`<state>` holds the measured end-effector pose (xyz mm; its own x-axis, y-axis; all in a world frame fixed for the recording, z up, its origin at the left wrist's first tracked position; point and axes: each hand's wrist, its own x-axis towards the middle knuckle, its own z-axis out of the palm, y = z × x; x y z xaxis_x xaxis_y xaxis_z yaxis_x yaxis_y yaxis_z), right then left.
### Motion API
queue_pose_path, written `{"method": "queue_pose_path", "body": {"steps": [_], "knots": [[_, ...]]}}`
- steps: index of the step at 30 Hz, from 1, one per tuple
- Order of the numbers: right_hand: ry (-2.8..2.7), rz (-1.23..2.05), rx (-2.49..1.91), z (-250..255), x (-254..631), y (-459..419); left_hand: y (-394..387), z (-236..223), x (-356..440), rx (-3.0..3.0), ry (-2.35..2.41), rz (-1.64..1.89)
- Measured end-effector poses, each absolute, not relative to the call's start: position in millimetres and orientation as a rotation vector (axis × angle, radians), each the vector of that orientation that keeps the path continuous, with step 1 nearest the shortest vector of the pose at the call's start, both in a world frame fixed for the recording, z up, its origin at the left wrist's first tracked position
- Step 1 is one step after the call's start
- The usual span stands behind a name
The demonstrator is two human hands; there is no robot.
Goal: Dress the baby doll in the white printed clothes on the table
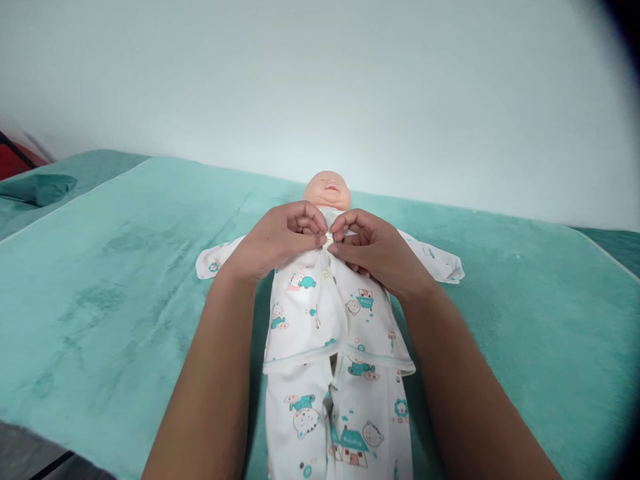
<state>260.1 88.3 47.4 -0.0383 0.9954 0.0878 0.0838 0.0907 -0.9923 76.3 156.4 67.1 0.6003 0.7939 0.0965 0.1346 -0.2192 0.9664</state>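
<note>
A baby doll [329, 189] lies on its back, head toward the wall, dressed in a white printed baby jacket [310, 307] and matching pants [360, 427]. My left hand [290, 233] pinches the left side of the jacket's front opening near the upper chest. Facing it, my right hand [365, 243] pinches the other side, fingertips almost meeting the left ones. Between them shows a small pale spot on the cloth edge, too small to name surely. Below the hands the jacket front hangs partly apart toward the hem. Both sleeves stretch outward.
A turquoise plush blanket [125, 293] covers the surface under the doll. Behind it rises a white wall [320, 80]. At the far left are a red item [15, 159] and a folded teal cloth [40, 190]. The blanket's edge drops off at lower left.
</note>
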Motion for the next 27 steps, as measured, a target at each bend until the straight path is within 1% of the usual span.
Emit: {"method": "queue_pose_path", "body": {"steps": [9, 13, 18, 21, 27], "knots": [[-1.248, 1.18, -1.036, 42, 262, 92, 159, 66, 76, 1.66, 0.715, 0.73], [-1.244, 1.186, -1.03, 43, 263, 90, 160, 68, 70, 1.739, 0.704, 0.657], [-1.355, 1.072, -1.254, 58, 257, 73, 160, 75, 54, 1.792, 0.606, 0.479], [-1.454, 1.064, -1.415, 66, 254, 60, 157, 81, 50, 1.885, 0.616, 0.365], [-1.505, 0.903, -1.523, 59, 257, 31, 150, 88, 53, 2.048, 0.683, 0.247]]}}
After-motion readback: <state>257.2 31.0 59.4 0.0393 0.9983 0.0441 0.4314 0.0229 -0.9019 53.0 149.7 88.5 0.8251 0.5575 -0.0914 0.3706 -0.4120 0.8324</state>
